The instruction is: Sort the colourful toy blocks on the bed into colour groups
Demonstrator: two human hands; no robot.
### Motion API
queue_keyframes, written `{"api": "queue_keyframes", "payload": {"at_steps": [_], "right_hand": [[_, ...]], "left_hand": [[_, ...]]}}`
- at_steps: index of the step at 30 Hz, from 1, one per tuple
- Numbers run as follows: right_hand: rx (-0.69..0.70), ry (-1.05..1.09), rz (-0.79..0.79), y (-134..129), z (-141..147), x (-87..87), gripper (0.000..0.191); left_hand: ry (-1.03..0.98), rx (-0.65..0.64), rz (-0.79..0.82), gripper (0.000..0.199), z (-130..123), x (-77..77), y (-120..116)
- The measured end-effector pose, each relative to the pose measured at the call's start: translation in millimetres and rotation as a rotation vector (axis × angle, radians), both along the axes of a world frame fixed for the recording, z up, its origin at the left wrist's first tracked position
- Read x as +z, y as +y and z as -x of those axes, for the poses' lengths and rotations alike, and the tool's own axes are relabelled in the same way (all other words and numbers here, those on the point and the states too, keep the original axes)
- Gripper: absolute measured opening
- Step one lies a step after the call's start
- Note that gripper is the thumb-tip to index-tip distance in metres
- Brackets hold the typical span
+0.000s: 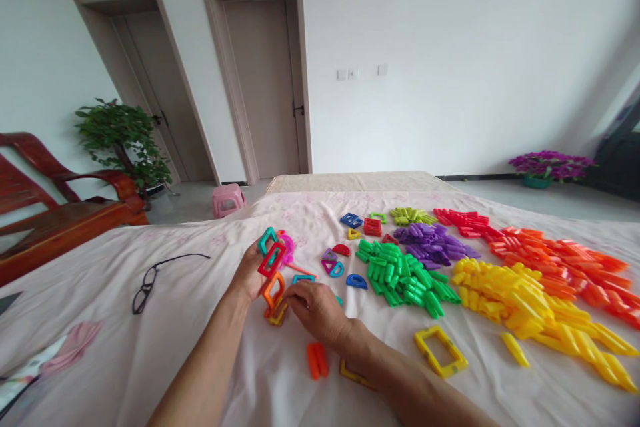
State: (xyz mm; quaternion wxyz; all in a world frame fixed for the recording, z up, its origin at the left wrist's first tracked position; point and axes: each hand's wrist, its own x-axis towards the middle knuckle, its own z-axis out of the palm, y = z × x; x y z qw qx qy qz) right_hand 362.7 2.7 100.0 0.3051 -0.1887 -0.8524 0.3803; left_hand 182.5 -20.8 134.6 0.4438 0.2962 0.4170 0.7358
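My left hand (247, 273) is closed round a joined string of magnetic tile frames. In that string are a teal frame (264, 233), a red frame (267, 271) and an orange frame (267, 291), with a yellow frame (278, 316) at the lower end. My right hand (317, 307) has its fingers pinched together at the edge of the yellow frame, its fingertips partly hidden. Behind the string lies a pink scalloped piece (287, 248). Just beyond my right hand is a blue tile (303, 277). Two orange-red sticks (317, 360) lie below that hand.
To the right spread piles of green (395, 273), purple (430, 245), yellow (520, 297) and red-orange sticks (560, 260). A large yellow square frame (457, 363) lies near my right forearm, which partly covers another yellow frame (357, 377). Black eyeglasses (145, 288) rest at left.
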Motion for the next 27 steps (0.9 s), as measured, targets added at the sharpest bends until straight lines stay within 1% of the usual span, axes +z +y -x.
{"api": "queue_keyframes", "payload": {"at_steps": [2, 3, 5, 6, 7, 9, 12, 14, 15, 17, 19, 20, 22, 24, 25, 27], "right_hand": [[-0.089, 0.142, 0.177, 3.1, 0.6, 2.2, 0.018], [-0.1, 0.224, 0.289, 4.4, 1.1, 5.1, 0.022], [-0.049, 0.357, 0.492, 5.8, 2.3, 13.3, 0.034], [-0.01, 0.397, 0.562, 5.7, 3.0, 17.4, 0.038], [0.015, 0.424, 0.611, 5.3, 3.9, 20.9, 0.04], [0.007, 0.447, 0.678, 4.3, 6.0, 24.1, 0.041], [-0.054, 0.381, 0.734, 5.1, 8.3, 19.4, 0.039], [-0.048, 0.259, 0.685, 7.7, 7.1, 13.9, 0.034], [-0.035, 0.189, 0.611, 9.2, 5.5, 11.8, 0.031], [-0.048, 0.083, 0.379, 12.6, 0.9, 10.1, 0.023], [-0.141, 0.068, 0.148, 15.5, -4.0, 11.9, 0.017], [-0.205, 0.094, 0.07, 16.8, -6.0, 13.6, 0.02], [-0.307, 0.157, -0.011, 18.6, -8.5, 17.7, 0.038], [-0.348, 0.164, -0.065, 19.1, -9.5, 21.5, 0.058], [-0.353, 0.142, -0.098, 18.9, -9.6, 23.1, 0.064], [-0.358, 0.093, -0.15, 18.1, -9.6, 25.8, 0.066]], "left_hand": [[-0.011, -0.049, 0.011, 0.04, -5.7, -1.8, 0.3], [0.01, -0.07, 0.011, 0.038, -9.0, -2.9, 0.5], [0.102, -0.097, 0.015, 0.033, -15.9, -4.8, 1.1], [0.166, -0.101, 0.017, 0.031, -19.1, -5.5, 1.2], [0.236, -0.103, 0.017, 0.03, -21.9, -6.0, 1.2], [0.364, -0.081, 0.007, 0.028, -25.3, -6.5, 1.0], [0.475, 0.021, -0.034, 0.028, -23.9, -6.9, 0.8], [0.46, 0.102, -0.068, 0.029, -19.5, -7.4, 1.2], [0.433, 0.122, -0.078, 0.03, -17.1, -7.8, 1.7], [0.366, 0.117, -0.081, 0.032, -13.3, -9.1, 2.7], [0.335, 0.098, -0.073, 0.036, -13.2, -10.2, 3.6], [0.344, 0.094, -0.066, 0.038, -14.9, -10.4, 3.9], [0.392, 0.089, -0.036, 0.041, -21.1, -9.8, 3.6], [0.445, 0.065, 0.007, 0.04, -29.4, -8.2, 2.9], [0.464, 0.05, 0.025, 0.038, -33.4, -7.4, 2.6], [0.485, 0.032, 0.039, 0.033, -39.9, -6.2, 2.5]]}}
